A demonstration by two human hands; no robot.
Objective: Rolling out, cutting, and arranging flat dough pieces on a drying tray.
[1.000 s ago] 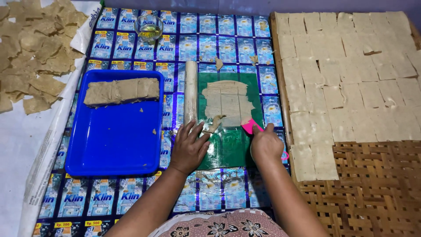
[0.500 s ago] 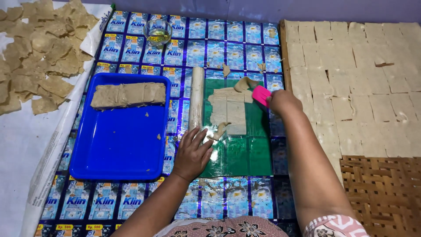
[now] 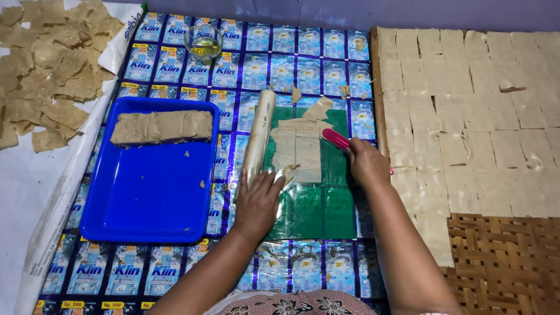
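Note:
A thin sheet of pale dough [image 3: 298,147], scored into squares, lies on a green plastic sheet [image 3: 326,207]. My left hand [image 3: 258,201] rests flat on the green sheet's left edge, fingertips touching the dough's near corner and the wooden rolling pin [image 3: 258,135] that lies lengthwise beside it. My right hand [image 3: 366,163] grips a pink-handled cutter [image 3: 335,139] at the dough's right edge.
A blue tray [image 3: 151,192] with a slab of dough [image 3: 161,126] sits at the left. Many cut dough squares [image 3: 472,111] cover a woven mat [image 3: 507,262] at the right. Dried pieces [image 3: 49,64] lie far left, and a small glass bowl of oil [image 3: 203,42] stands at the back.
My right hand ran the cutter from the near edge up to the far end of the dough, then came back to its right side. The left hand stayed put.

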